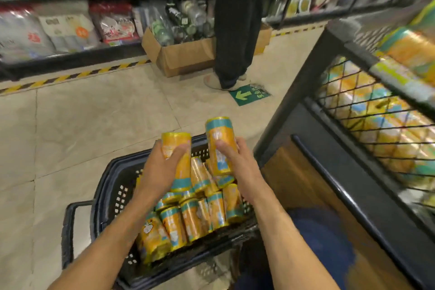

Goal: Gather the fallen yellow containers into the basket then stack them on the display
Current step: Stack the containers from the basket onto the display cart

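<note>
A dark plastic basket (pixel 110 186) stands on the floor, filled with several yellow containers (pixel 200 216) with teal bands. My left hand (pixel 162 167) grips one yellow container (pixel 181 172) above the basket. My right hand (pixel 235 162) holds another yellow container (pixel 219 134) upright, a little higher and to the right. The display (pixel 376 125), a black wire-mesh bin stocked with the same yellow containers, rises at the right.
A person in dark trousers (pixel 235 30) stands ahead beside an open cardboard box (pixel 183 56) of bottles. Shelves of packaged goods (pixel 58 26) line the far side behind yellow-black floor tape. A green arrow sticker (pixel 249 95) lies on the tiled floor.
</note>
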Demonstrator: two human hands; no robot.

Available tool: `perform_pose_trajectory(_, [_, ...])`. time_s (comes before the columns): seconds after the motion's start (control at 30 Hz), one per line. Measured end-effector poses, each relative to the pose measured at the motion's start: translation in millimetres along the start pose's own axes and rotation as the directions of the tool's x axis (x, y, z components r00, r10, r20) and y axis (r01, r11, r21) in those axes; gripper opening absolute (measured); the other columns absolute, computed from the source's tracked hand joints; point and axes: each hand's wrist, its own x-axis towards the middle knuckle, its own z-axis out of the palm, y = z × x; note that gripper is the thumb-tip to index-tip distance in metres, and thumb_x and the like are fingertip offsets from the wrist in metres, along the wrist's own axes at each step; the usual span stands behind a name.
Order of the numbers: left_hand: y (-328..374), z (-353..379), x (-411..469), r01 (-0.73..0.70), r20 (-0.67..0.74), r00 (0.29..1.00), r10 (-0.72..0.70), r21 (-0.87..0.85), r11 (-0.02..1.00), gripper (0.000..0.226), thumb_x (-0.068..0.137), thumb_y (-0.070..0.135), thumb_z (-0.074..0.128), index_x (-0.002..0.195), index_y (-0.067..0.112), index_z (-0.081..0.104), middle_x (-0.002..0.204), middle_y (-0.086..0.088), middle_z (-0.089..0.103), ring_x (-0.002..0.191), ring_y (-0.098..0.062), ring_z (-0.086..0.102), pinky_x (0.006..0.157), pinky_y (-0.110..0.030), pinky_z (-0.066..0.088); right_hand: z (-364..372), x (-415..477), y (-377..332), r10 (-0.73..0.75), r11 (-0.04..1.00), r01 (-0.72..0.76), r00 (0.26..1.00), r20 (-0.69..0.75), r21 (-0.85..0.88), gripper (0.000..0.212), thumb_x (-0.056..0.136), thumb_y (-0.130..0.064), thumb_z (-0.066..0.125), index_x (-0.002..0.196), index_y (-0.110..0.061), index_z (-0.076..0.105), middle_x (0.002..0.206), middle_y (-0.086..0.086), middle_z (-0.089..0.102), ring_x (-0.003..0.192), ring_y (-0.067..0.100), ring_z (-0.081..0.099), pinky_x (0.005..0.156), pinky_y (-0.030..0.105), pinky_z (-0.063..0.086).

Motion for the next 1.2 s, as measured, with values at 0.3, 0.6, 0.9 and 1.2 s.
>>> perform_pose_trajectory(0.3, [210.2,92.8,-87.3,-0.261,0.334,0.864,0.376,-0.34,0.903,0.054,0.071,0.069,0.07,0.106,0.028,0.066,0.102,-0.011,0.076,0.096,-0.036,0.074,0.088,-0.058,0.059,-154.8,-184.3,-160.6,-0.45,0.889,0.383,0.83,-0.329,-0.251,0.047,0.085,-0.053,0.075,0.12,-0.025,0.064,0.11,-0.005,0.074,0.101,0.012,0.072,0.088,0.037,0.058])
perform_pose_trajectory(0.6, [386.6,240.5,-193.8,-0.535,0.487,0.499,0.717,-0.477,0.697,0.067,0.075,0.075,0.069,0.119,0.027,0.052,0.108,0.005,0.071,0.101,-0.015,0.071,0.089,-0.051,0.058,-319.5,-324.2,-209.5,-0.492,0.868,0.362,0.537,-0.685,-0.339,0.061,0.073,-0.064,0.075,0.118,-0.023,0.064,0.106,-0.003,0.074,0.097,0.013,0.072,0.079,0.033,0.057])
perform_pose_trajectory(0.9, [439.9,413.1,-230.2,-0.717,0.705,0.251,0.663,-0.325,0.617,0.07,0.078,0.054,0.084,0.12,0.019,0.042,0.094,0.006,0.065,0.09,-0.017,0.068,0.079,-0.038,0.055,-485.0,-320.2,-192.5,-0.31,0.941,0.257,0.396,-0.864,-0.22,0.076,0.06,-0.064,0.088,0.115,-0.015,0.066,0.105,0.009,0.076,0.091,0.027,0.076,0.07,0.044,0.062])
perform_pose_trajectory(1.2, [446.7,504.2,-192.3,-0.95,0.944,-0.075,0.321,-0.166,0.264,0.051,0.088,0.037,0.081,0.135,0.028,0.064,0.116,0.008,0.067,0.106,-0.015,0.064,0.088,-0.028,0.052,-562.9,-288.8,-156.0,-0.265,0.918,-0.071,0.622,-0.736,-0.391,0.048,0.078,-0.023,0.09,0.123,-0.016,0.075,0.103,-0.002,0.077,0.085,0.01,0.071,0.078,0.023,0.059])
